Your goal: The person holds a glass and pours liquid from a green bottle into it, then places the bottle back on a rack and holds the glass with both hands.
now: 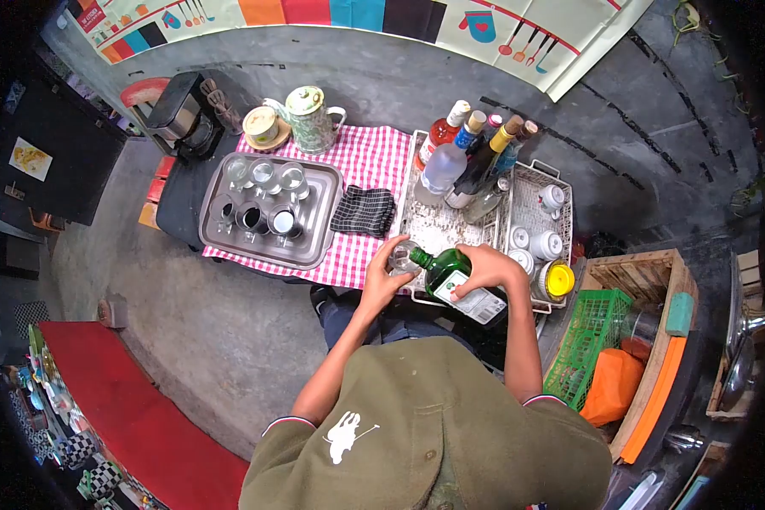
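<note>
My left hand (385, 276) is closed around a small clear glass (405, 256) over the front edge of a white wire tray (433, 223). In my right hand (490, 269) is a green glass bottle (440, 270) with a white label, gripped by its body. The bottle lies tilted, its neck pointing left and its mouth right at the glass. Just left of the hands, a folded black checked cloth (364, 211) rests on the pink-and-white checked tablecloth (367, 159).
At the left, a metal tray (325, 246) bears several glass cups, some with dark contents. Behind it stand a patterned teapot (307, 115) and a coffee maker (184, 117). Several bottles (444, 167) crowd the wire tray; white jars (546, 246) and a yellow-lidded jar (559, 279) are at right.
</note>
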Demonstrator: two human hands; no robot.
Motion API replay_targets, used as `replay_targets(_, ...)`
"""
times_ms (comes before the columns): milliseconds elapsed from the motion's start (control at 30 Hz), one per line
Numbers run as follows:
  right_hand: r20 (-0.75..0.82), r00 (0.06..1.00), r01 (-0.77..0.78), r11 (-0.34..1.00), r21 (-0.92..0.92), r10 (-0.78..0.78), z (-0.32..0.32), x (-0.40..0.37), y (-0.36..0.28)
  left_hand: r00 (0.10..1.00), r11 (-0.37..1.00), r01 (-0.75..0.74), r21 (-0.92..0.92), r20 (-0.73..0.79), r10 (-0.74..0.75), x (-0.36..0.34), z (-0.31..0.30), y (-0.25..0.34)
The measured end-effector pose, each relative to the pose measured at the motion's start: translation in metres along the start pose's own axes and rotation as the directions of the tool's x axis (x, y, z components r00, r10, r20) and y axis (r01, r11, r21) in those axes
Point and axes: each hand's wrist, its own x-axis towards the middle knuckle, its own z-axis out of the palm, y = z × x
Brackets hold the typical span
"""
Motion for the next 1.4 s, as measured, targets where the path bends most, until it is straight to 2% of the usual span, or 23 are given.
replay_targets(700,0.054,0.997,-0.055,0.998,-0.004,0.056,0.0,0.0,0.002,0.998,0.993,0.059,-0.097,0.026,-0.057,0.0,0.004,0.003)
replay_targets(900,0.072,0.994,-0.081,0.996,-0.02,0.082,0.0,0.0,0.003,0.998,0.998,0.052,-0.021,0.03,-0.051,0.0,0.003,0.01)
replay_targets(1000,0.075,0.995,-0.067,0.998,0.009,0.067,0.0,-0.001,0.002,0.995,0.991,0.093,-0.098,0.037,-0.089,0.0,0.004,0.008)
replay_targets(1100,0.059,0.996,-0.072,0.997,0.006,0.072,0.002,0.0,0.005,0.998,0.998,0.059,-0.013,0.032,-0.058,-0.001,0.003,0.01)
replay_targets(1300,0.085,0.993,-0.081,0.997,0.016,0.08,0.004,0.002,0.009,0.997,0.996,0.071,-0.045,0.048,-0.068,0.0,0.003,0.005)
replay_targets(1400,0.099,0.992,-0.08,0.997,0.005,0.079,0.004,0.003,0.01,1.0,1.0,0.007,0.023,0.02,-0.007,0.0,0.003,0.009)
